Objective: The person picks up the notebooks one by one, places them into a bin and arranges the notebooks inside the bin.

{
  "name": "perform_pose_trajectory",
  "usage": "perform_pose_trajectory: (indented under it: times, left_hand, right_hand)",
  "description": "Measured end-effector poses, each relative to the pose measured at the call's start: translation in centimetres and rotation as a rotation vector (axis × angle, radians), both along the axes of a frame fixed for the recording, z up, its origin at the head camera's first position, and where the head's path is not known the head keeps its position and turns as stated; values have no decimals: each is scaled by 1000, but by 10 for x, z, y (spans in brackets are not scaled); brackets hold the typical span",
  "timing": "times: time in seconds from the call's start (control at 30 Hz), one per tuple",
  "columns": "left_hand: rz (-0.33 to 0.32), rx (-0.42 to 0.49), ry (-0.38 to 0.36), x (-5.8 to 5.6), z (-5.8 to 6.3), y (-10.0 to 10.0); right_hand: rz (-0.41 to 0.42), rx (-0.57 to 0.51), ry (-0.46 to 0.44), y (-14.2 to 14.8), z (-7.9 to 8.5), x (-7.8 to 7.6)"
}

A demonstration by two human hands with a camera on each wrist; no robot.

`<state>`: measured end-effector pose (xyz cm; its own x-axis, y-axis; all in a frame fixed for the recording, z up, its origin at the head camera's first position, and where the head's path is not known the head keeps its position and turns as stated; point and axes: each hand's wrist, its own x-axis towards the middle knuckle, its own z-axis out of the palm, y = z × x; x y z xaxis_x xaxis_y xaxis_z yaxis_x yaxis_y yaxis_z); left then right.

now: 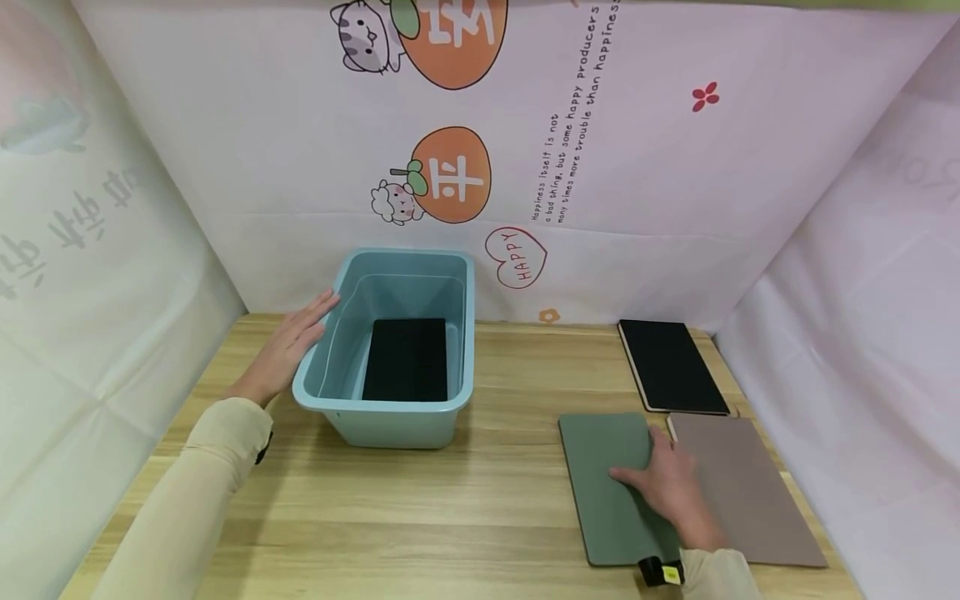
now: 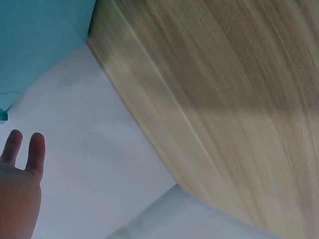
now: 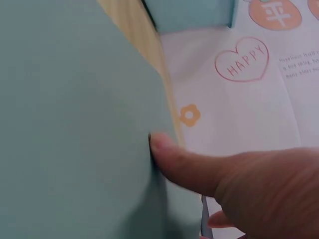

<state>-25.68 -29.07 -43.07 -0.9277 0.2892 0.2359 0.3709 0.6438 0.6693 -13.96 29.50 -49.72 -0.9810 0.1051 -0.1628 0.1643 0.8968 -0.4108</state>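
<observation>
A light-blue plastic bin (image 1: pixel 390 408) stands on the table at left of centre, and a black notebook (image 1: pixel 407 358) lies inside it. Against the bin's left rim rests my left hand (image 1: pixel 288 346), its fingers extended; in the left wrist view only part of this hand (image 2: pixel 22 191) shows. My right hand (image 1: pixel 670 483) grips a green notebook (image 1: pixel 600 475) by its right edge. The thumb lies over the cover, also in the right wrist view, with the other fingers at the edge and mostly hidden. Beside it lies a mauve notebook (image 1: pixel 757 492), partly behind the hand.
Another black notebook (image 1: pixel 675 367) lies at the far right of the wooden table (image 1: pixel 517 500). White printed cloth (image 1: pixel 637 167) rises behind the table, and pale sheets hang at both sides. Bare wood shows between the bin and the green notebook.
</observation>
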Motion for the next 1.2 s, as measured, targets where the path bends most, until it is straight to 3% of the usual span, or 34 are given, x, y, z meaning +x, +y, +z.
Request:
perform_pose_trajectory:
  times: [0.2, 0.67, 0.9, 1.03, 1.2]
  left_hand:
    - [-2, -7, -2, 1, 0, -1]
    - [-1, -30, -3, 1, 2, -1]
    - [-2, -28, 2, 1, 1, -2]
    - [-5, -33, 9, 1, 2, -2]
    - [-7, -37, 20, 0, 2, -1]
  right_hand:
    - [12, -26, 21, 7, 2, -2]
    - [45, -117, -27, 8, 1, 3]
    - [106, -206, -34, 4, 11, 4]
    - [137, -253, -3, 2, 13, 7]
    - [169, -237, 67, 2, 9, 9]
